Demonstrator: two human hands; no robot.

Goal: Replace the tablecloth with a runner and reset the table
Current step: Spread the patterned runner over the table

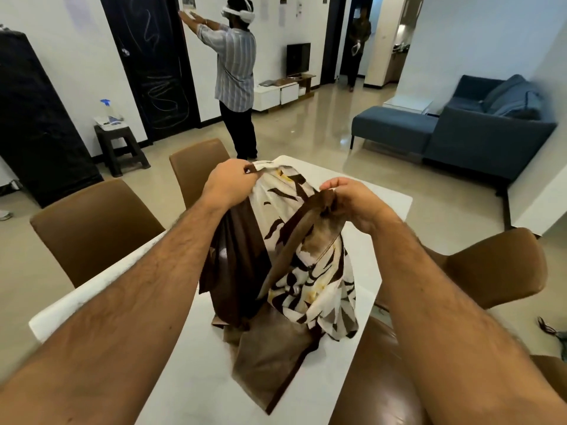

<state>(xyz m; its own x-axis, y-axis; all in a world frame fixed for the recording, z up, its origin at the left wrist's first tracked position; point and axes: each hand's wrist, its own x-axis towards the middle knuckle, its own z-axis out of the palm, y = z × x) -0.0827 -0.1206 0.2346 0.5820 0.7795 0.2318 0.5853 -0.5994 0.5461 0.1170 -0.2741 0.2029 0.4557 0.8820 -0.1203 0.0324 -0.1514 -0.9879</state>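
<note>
- left hand (230,182) pinches the patterned cloth (310,271) by its top edge
- right hand (352,200) grips a bunched brown fold
- cloth's tail droops onto the white table (171,348)

From my feed the room reads bright and evenly lit, with soft indoor light and only faint shadows under the cloth (294,271) on the white table (306,388). The glossy floor (306,130) throws pale glare streaks and mirror-like reflections, and the nearest chair back (383,388) carries a shiny highlight. The wide lens bends walls and forearms outward at the edges, and distant figures look soft and slightly smeared.
</note>
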